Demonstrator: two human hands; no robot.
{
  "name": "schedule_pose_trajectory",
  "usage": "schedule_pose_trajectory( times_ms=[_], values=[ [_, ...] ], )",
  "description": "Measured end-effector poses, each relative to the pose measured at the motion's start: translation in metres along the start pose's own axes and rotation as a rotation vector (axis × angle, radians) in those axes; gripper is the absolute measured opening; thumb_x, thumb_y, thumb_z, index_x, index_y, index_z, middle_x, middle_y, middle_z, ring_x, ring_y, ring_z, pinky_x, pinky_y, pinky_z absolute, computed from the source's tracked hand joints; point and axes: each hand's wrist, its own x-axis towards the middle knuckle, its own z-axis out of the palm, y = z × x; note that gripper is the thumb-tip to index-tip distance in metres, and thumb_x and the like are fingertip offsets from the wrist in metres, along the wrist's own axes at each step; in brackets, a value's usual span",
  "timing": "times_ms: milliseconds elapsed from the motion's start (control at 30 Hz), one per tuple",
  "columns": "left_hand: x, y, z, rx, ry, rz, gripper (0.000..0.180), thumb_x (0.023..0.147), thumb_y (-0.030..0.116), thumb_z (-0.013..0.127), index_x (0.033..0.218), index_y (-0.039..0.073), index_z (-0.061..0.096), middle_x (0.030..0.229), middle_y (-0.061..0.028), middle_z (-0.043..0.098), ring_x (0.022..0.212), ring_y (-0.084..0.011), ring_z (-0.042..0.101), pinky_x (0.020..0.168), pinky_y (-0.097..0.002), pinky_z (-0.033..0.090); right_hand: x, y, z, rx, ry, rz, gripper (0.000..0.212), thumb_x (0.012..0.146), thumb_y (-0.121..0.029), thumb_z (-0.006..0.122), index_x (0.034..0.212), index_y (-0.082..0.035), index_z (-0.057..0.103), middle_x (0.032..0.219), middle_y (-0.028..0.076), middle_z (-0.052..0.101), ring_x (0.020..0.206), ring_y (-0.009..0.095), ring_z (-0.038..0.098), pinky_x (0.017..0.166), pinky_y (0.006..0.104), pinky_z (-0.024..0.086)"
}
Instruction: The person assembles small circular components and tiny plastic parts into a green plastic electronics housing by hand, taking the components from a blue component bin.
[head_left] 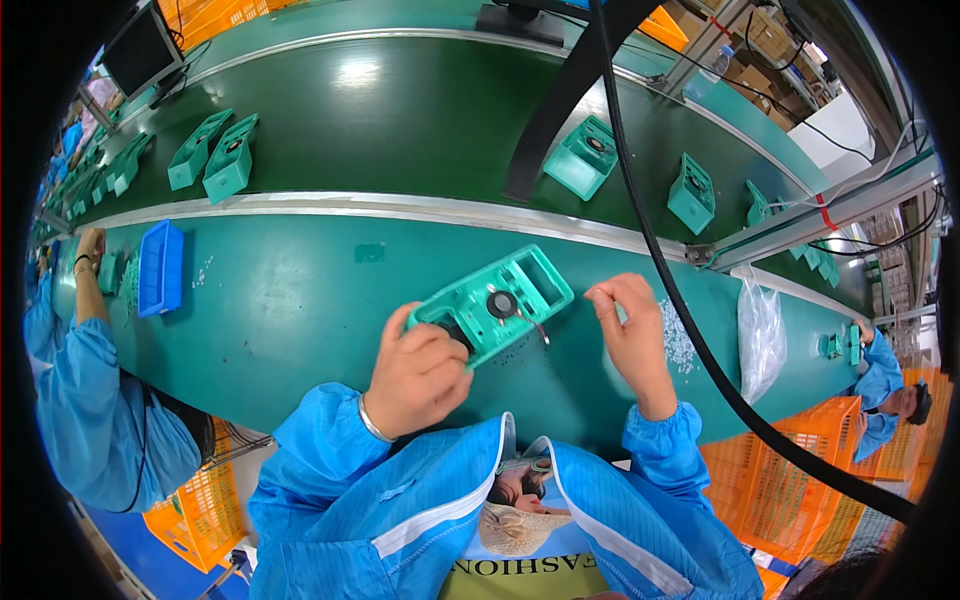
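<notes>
My left hand (420,372) grips the near left end of a teal-green plastic housing (478,318) and holds it tilted over the bench. The housing is a long open shell with a rectangular opening at its far end. A round black part (502,304) sits in its middle, and a short wire lead (543,333) sticks out at its right side. To the right of the housing, apart from it, my right hand (632,325) has thumb and forefinger pinched together. Whatever is between those fingertips is too small to tell. Beside this hand lie scattered small whitish pieces (678,340).
Beyond the green bench (290,340) runs a dark green conveyor (400,120) carrying several similar housings (582,160). A thick black cable (650,235) hangs across the right side. A clear plastic bag (760,340) lies rightward, a blue bin (160,268) leftward. Co-workers (110,430) sit on both sides.
</notes>
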Motion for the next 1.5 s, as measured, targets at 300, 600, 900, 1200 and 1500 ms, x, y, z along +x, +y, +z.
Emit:
schedule_pose_trajectory(
  times_ms=[300, 600, 900, 1200, 1500],
  values=[
    [-0.004, -0.016, -0.021, 0.082, 0.319, -0.317, 0.013, 0.075, 0.002, 0.075, 0.081, 0.004, 0.064, 0.093, -0.0066, 0.067, 0.092, -0.0290, 0.061, 0.096, -0.0491, 0.041, -0.015, 0.013, -0.004, -0.206, -0.056, 0.043, 0.007, 0.096, -0.008, 0.065, 0.095, -0.001, 0.067, 0.086, 0.014, 0.064, 0.085, 0.033, 0.063, 0.076, 0.0422, 0.050],
    [-0.008, -0.015, -0.024, 0.063, 0.197, -0.263, 0.014, 0.074, 0.002, 0.075, 0.081, 0.006, 0.064, 0.093, -0.0049, 0.067, 0.093, -0.0282, 0.061, 0.107, -0.0539, 0.037, -0.030, 0.024, -0.050, -0.482, 0.127, 0.127, 0.013, 0.085, -0.008, 0.073, 0.098, -0.007, 0.070, 0.087, 0.010, 0.066, 0.086, 0.032, 0.062, 0.075, 0.0442, 0.049],
    [-0.004, -0.011, -0.018, 0.003, 0.036, -0.114, 0.016, 0.069, 0.003, 0.076, 0.078, 0.007, 0.064, 0.090, -0.0013, 0.068, 0.090, -0.0250, 0.062, 0.108, -0.0561, 0.039, -0.058, 0.042, -0.049, -0.433, 0.107, 0.074, 0.009, 0.079, -0.007, 0.077, 0.086, -0.008, 0.072, 0.086, 0.006, 0.065, 0.085, 0.031, 0.061, 0.074, 0.0426, 0.047],
    [-0.005, -0.010, -0.019, 0.016, 0.013, -0.121, 0.015, 0.070, 0.004, 0.077, 0.077, 0.008, 0.064, 0.090, -0.0007, 0.068, 0.090, -0.0242, 0.063, 0.109, -0.0564, 0.038, -0.055, 0.038, -0.035, -0.447, 0.091, 0.021, 0.011, 0.075, -0.006, 0.079, 0.084, -0.010, 0.073, 0.085, 0.003, 0.062, 0.084, 0.027, 0.059, 0.076, 0.0409, 0.045],
    [-0.010, -0.013, -0.024, 0.004, 0.000, -0.127, 0.014, 0.071, 0.004, 0.076, 0.080, 0.007, 0.066, 0.090, -0.0021, 0.068, 0.091, -0.0259, 0.062, 0.110, -0.0560, 0.037, -0.051, 0.032, -0.029, -0.477, 0.083, -0.007, 0.006, 0.078, -0.006, 0.076, 0.082, -0.009, 0.072, 0.084, 0.005, 0.063, 0.085, 0.027, 0.060, 0.079, 0.0412, 0.045]
  ],
)
